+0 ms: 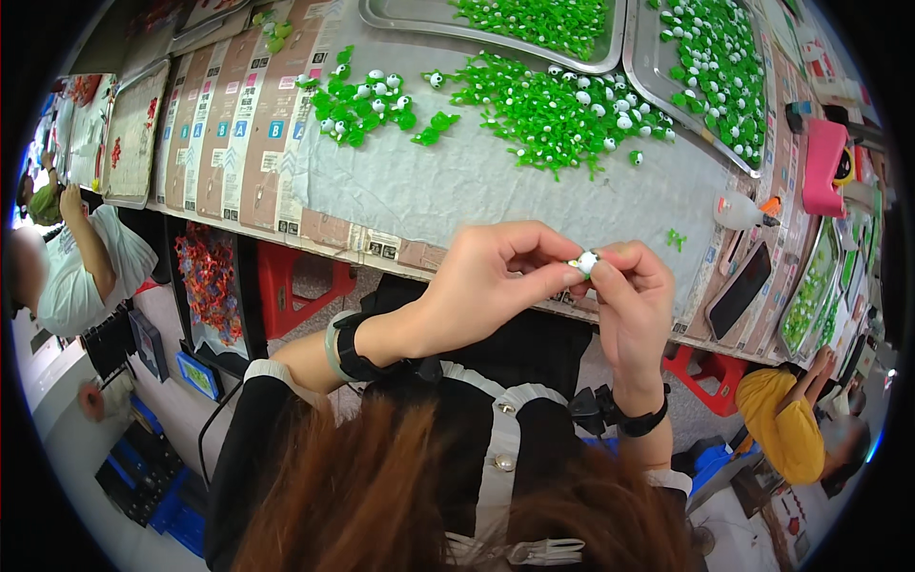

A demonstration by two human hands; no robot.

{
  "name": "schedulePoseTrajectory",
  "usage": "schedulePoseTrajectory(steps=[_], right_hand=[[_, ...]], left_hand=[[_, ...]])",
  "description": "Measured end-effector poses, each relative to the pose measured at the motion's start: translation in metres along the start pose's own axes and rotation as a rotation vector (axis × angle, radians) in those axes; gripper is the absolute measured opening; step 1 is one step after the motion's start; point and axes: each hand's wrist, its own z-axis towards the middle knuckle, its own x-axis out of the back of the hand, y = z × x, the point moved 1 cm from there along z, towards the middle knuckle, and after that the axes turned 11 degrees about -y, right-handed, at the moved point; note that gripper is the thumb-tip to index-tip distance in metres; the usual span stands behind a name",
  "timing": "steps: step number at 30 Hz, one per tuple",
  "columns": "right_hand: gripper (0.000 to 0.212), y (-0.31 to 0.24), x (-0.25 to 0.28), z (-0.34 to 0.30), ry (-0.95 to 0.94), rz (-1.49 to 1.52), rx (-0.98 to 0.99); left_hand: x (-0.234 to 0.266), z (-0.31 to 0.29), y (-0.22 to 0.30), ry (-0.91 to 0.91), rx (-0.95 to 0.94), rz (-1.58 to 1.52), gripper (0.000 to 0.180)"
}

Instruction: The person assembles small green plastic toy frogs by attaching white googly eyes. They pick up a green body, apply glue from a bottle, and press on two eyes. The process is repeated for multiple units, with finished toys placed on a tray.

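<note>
Grey cloth (pixel 381 186) is spreading before you, with a green heap (pixel 543 119) lying on its far part. Over its near edge, your left hand (pixel 481 276) and right hand (pixel 634 291) are pinching, each nearly closed, a small white ball (pixel 587 261), which is sitting between them, neither hand nearer; its long axis is not showing.

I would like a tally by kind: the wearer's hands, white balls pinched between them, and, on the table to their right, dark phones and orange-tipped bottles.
Left hand and right hand: 2
White ball: 1
Dark phone: 1
Orange-tipped bottle: 1
Total: 5
</note>
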Motion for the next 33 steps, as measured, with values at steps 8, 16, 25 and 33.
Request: schedulePoseTrajectory(steps=[8, 16, 25, 33], right_hand=[[0.007, 0.004, 0.001, -0.002, -0.014, 0.029, 0.102], [0.014, 0.005, 0.002, -0.006, -0.001, -0.038, 0.191], [0.016, 0.002, -0.003, -0.004, -0.016, -0.005, 0.171], [0.019, 0.002, -0.003, -0.006, -0.053, 0.109, 0.175]], left_hand=[[0.002, -0.001, 0.007, 0.011, -0.149, 0.484, 0.016], [0.000, -0.001, 0.005, 0.104, -0.317, 0.592, 0.017], [0.004, 0.002, -0.001, 0.102, -0.664, 0.873, 0.017], [0.003, 0.003, -0.005, 0.085, -0.802, 0.984, 0.019]])
